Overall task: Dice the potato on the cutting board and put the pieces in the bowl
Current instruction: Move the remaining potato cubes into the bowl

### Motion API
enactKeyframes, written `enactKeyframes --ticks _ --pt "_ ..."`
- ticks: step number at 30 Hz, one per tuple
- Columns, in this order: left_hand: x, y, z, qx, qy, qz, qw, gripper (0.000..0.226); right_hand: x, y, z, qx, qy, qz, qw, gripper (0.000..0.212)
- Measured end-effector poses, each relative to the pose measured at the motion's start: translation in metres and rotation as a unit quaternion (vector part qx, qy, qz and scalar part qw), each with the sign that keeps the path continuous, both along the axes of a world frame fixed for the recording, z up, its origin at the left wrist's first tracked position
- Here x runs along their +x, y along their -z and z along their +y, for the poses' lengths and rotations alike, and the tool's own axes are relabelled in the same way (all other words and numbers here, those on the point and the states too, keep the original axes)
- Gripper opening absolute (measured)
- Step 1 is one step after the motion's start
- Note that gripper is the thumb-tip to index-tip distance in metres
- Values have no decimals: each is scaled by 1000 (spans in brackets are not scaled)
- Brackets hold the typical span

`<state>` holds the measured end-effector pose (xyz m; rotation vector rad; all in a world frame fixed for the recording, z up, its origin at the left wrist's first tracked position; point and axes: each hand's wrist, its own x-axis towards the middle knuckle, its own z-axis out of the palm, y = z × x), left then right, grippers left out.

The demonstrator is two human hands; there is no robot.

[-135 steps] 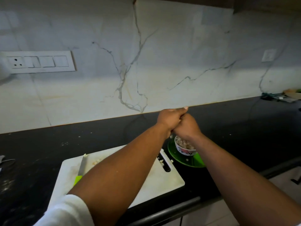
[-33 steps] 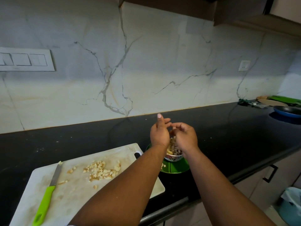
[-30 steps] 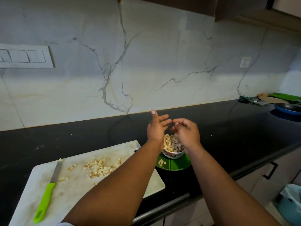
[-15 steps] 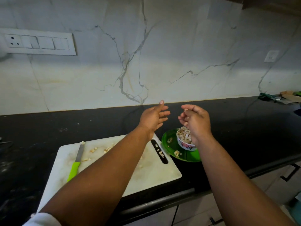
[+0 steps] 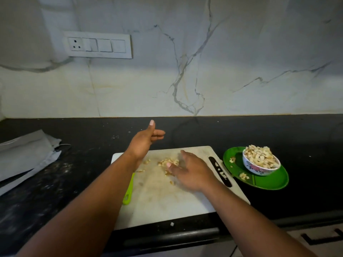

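A white cutting board (image 5: 167,201) lies on the black counter with a small heap of diced potato (image 5: 168,162) near its far side. My right hand (image 5: 189,171) lies flat on the board, fingers straight, touching the heap from the right. My left hand (image 5: 144,140) hovers above the board's far left corner, thumb up, fingers loosely extended, holding nothing. A patterned bowl (image 5: 260,166) piled high with potato dice stands on a green plate (image 5: 267,180) to the right of the board. A green-handled knife (image 5: 129,190) lies on the board, partly under my left forearm.
Folded grey cloth (image 5: 24,156) lies at the left on the counter. A few potato bits sit on the green plate and one on the counter's front edge (image 5: 172,223). A switch panel (image 5: 98,45) is on the marble wall behind.
Both hands have left the space above the bowl. My right hand has dropped onto the board at the potato heap, and my left has swung left above the board.
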<state>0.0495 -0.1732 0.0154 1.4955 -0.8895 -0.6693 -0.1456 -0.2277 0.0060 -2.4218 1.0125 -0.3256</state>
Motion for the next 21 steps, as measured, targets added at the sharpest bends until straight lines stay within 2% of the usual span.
enactKeyframes --ticks 3,7,9,12,16,19,21 --pt "11 10 5 -17 0 93 996 75 19 0 24 -6 -73 6 997 87" --pt "25 12 11 -56 -15 207 977 85 47 -9 23 -43 -30 -82 995 49" --pt "30 10 12 -71 -37 219 972 86 64 -11 20 -70 -41 -68 994 44" --pt "36 7 11 -87 -74 241 964 86 85 -7 28 -115 -121 -14 986 40" --pt "42 9 9 -79 -70 247 963 85 93 -2 34 -181 -205 -30 962 5" --pt "38 9 8 -55 -50 210 975 83 79 -3 21 -179 -177 2 968 3" --pt "34 9 6 -49 -33 190 980 82 64 -9 7 -126 -140 -21 982 6"
